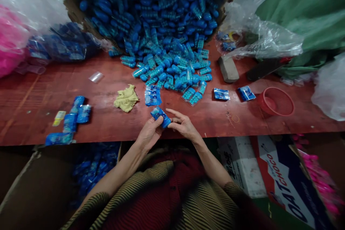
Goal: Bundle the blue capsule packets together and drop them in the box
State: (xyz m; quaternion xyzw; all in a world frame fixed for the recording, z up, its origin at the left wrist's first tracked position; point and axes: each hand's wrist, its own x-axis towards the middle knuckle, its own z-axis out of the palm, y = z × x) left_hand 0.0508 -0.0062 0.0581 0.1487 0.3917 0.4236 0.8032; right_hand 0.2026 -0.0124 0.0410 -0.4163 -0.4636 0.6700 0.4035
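Note:
Just above the table's front edge, my left hand [151, 129] grips a small blue printed packet [161, 117], thumb lying on top of it. My right hand [184, 125] holds the packet's right end between thumb and fingers, its index finger stretched out above. What is inside the packet cannot be made out. Right behind it lies a flat blue printed wrapper [152, 95]. Farther back, a heap of clear tubes with blue caps and turquoise beads [175, 68] spills from a large cardboard box [72, 9].
Blue packets [70, 122] lie at left near a yellow cloth [126, 98]. Two more packets, a red plastic basket [277, 101] and a grey block [228, 69] stand at right. Plastic bags [269, 39] crowd the back. Below the edge are boxes [283, 179].

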